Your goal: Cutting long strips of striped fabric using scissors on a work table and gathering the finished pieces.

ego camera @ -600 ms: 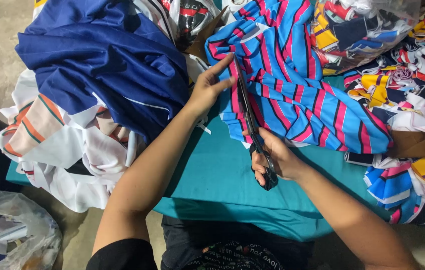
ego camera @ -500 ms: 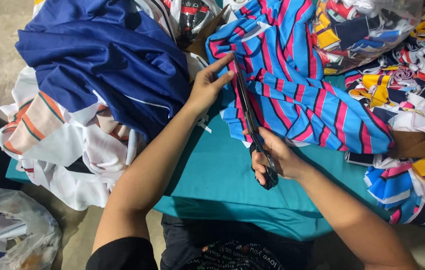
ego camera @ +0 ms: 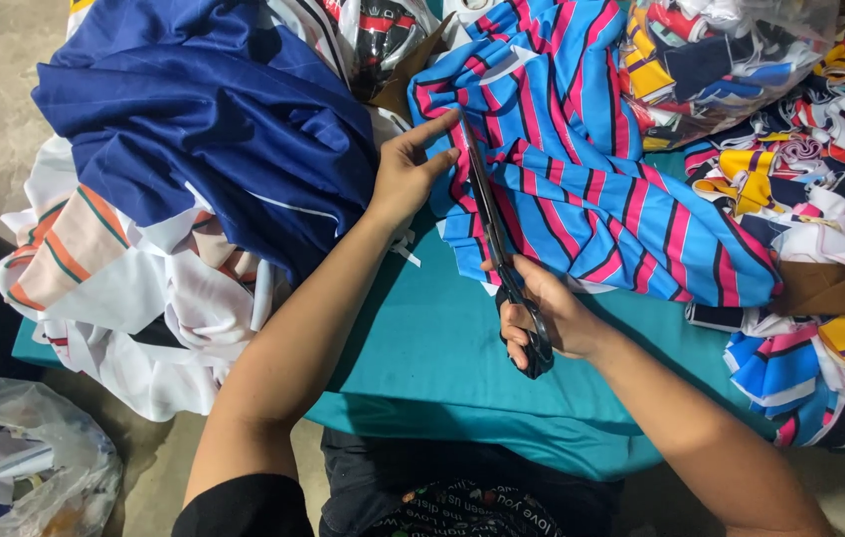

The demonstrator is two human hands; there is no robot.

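Scissors (ego camera: 502,261) gripped in right hand (ego camera: 547,320), blades along striped fabric (ego camera: 582,179) that left hand (ego camera: 408,174) pins flat.

A blue cloth (ego camera: 582,169) with pink and black stripes is lying rumpled on teal fabric, black scissors (ego camera: 502,254) lying lengthwise along its left edge.

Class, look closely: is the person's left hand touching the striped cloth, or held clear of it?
Touching. In the head view the left hand lies flat on the striped cloth, fingers pressed on its edge beside the scissors that the right hand holds.
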